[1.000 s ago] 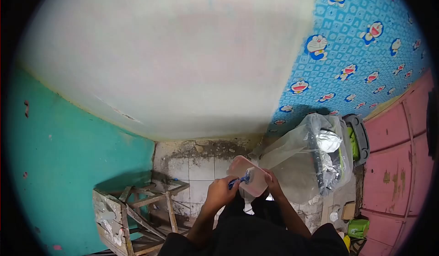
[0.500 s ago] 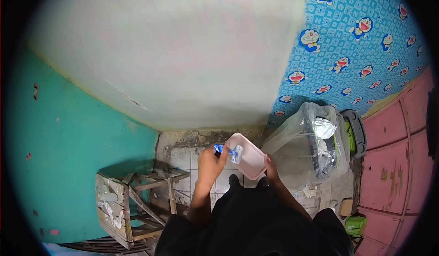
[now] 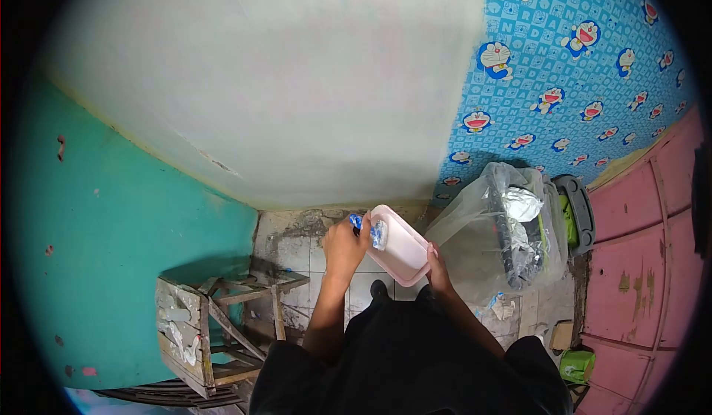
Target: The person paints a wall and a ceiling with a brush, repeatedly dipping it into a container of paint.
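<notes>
Tray [image 3: 405,255] shifted forward in right fingers [image 3: 433,258]; left fingers [image 3: 364,231] pinch blue-white item [image 3: 380,235].

Wooden stand and plastic-wrapped bundle flank tiled floor

The wooden stand [image 3: 182,337], smeared with white, is near a green wall [image 3: 133,244]. Blue cartoon wallpaper [image 3: 552,66] rises behind the plastic-wrapped bundle [image 3: 475,244], where something silvery [image 3: 522,203] shows. A pink panelled wall [image 3: 630,267] has worn patches; near its foot, on the tiled floor [image 3: 294,253], are a brown box [image 3: 561,336] and a bright green bag [image 3: 577,366].
</notes>
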`<action>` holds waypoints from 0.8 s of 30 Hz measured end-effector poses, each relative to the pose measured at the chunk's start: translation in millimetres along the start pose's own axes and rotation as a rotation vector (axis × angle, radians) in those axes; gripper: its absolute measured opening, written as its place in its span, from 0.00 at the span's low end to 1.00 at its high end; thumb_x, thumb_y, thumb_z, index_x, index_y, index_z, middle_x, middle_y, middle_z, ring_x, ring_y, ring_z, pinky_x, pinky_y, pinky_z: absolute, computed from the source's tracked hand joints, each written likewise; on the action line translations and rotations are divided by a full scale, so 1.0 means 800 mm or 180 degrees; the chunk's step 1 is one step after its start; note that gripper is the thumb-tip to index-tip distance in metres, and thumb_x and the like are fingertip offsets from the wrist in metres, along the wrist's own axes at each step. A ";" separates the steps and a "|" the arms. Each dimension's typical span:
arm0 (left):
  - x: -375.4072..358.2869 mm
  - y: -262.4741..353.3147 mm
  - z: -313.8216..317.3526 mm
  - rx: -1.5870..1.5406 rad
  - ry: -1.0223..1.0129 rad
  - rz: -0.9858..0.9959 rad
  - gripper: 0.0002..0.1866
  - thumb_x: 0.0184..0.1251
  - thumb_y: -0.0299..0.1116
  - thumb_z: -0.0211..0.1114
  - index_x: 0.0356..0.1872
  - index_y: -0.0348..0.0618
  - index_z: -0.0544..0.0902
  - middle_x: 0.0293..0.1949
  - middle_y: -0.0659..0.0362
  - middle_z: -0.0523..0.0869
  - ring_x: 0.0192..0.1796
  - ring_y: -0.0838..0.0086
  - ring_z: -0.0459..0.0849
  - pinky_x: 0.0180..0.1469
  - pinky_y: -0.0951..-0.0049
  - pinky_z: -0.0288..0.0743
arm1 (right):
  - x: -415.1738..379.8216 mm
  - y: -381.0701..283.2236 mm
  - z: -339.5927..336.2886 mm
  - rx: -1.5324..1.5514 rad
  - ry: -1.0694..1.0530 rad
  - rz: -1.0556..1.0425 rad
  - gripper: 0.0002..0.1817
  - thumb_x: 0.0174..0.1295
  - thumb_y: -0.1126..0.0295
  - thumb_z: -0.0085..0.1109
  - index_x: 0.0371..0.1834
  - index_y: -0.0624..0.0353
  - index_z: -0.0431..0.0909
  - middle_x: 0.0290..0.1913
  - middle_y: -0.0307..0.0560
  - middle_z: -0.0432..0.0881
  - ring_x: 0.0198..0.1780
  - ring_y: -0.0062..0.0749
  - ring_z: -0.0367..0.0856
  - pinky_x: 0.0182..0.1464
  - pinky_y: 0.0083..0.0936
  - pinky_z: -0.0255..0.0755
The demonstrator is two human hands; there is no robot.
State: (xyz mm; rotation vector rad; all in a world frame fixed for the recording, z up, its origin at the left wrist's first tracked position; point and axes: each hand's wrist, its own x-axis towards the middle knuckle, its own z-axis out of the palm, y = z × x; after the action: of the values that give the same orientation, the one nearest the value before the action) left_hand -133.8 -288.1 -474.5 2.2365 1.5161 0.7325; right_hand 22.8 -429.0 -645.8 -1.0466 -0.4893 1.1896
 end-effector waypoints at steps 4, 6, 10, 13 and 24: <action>-0.002 0.004 0.019 0.0081 0.0035 -0.0034 0.24 0.68 0.46 0.68 0.20 0.33 0.82 0.19 0.44 0.83 0.24 0.45 0.83 0.29 0.50 0.75 | -0.005 -0.007 -0.005 -0.0563 0.0000 -0.0160 0.27 0.80 0.51 0.41 0.68 0.62 0.70 0.62 0.48 0.77 0.66 0.31 0.72 0.70 0.30 0.61; -0.004 0.006 0.021 0.0081 0.0034 0.0010 0.23 0.70 0.46 0.66 0.22 0.34 0.83 0.20 0.44 0.83 0.25 0.44 0.84 0.30 0.50 0.76 | -0.004 -0.002 -0.014 -0.0452 0.0043 -0.0088 0.27 0.80 0.51 0.41 0.68 0.62 0.71 0.62 0.48 0.78 0.66 0.32 0.72 0.70 0.31 0.60; -0.011 -0.001 0.028 -0.0004 -0.0139 -0.0254 0.24 0.70 0.46 0.65 0.23 0.33 0.83 0.21 0.43 0.84 0.26 0.43 0.84 0.30 0.49 0.76 | -0.007 -0.004 -0.027 -0.0559 -0.0018 -0.0060 0.27 0.80 0.51 0.40 0.68 0.62 0.71 0.63 0.49 0.78 0.67 0.33 0.72 0.71 0.32 0.60; -0.021 -0.007 0.039 0.0140 0.0017 -0.0332 0.24 0.70 0.47 0.65 0.23 0.32 0.83 0.21 0.42 0.84 0.27 0.42 0.84 0.31 0.49 0.76 | -0.009 -0.011 -0.029 -0.0358 -0.0116 0.0149 0.28 0.80 0.50 0.39 0.68 0.62 0.70 0.64 0.50 0.77 0.67 0.34 0.72 0.71 0.32 0.60; -0.046 -0.043 0.037 -0.0175 0.0174 -0.0824 0.26 0.70 0.47 0.65 0.22 0.31 0.82 0.19 0.41 0.82 0.26 0.43 0.84 0.31 0.50 0.75 | -0.005 -0.013 -0.018 -0.0622 -0.0305 0.0335 0.32 0.79 0.46 0.37 0.68 0.64 0.69 0.63 0.50 0.77 0.66 0.34 0.72 0.71 0.32 0.60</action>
State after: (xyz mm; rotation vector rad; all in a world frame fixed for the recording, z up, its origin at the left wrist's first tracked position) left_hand -153.2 -309.4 -525.7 1.9460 1.7467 0.7499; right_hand 37.6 -438.7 -642.7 -1.1978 -0.6417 1.3089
